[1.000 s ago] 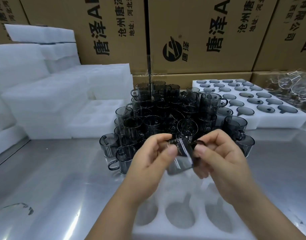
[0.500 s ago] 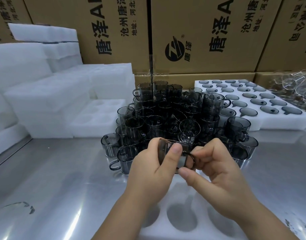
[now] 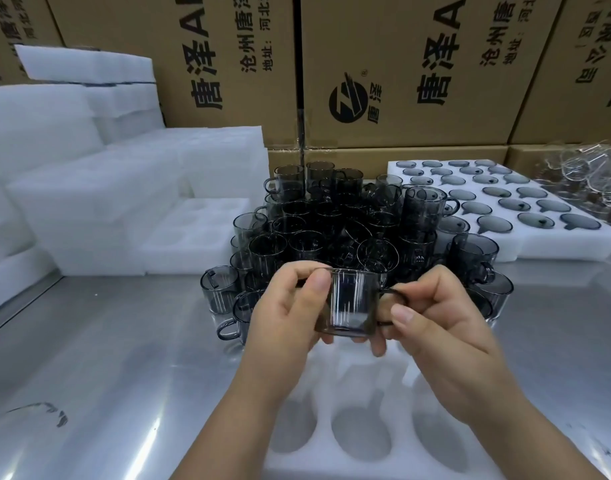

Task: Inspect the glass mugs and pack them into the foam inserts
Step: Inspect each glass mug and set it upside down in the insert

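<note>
Above the foam insert (image 3: 397, 386), we hold one smoky glass mug (image 3: 350, 303) upright, mouth up: our left hand (image 3: 283, 313) curled round its body, our right hand (image 3: 432, 317) pinching the handle (image 3: 387, 291), which points right. Open pockets (image 3: 361, 441) lie directly beneath it.

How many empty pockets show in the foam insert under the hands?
3 pockets, in a row across the foam insert: left, middle, right. The left hand and right hand may hide more.

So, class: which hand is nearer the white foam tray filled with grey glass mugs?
Right. The right hand is in front of the filled foam tray; the left hand is farther left, across the held glass mug.
</note>
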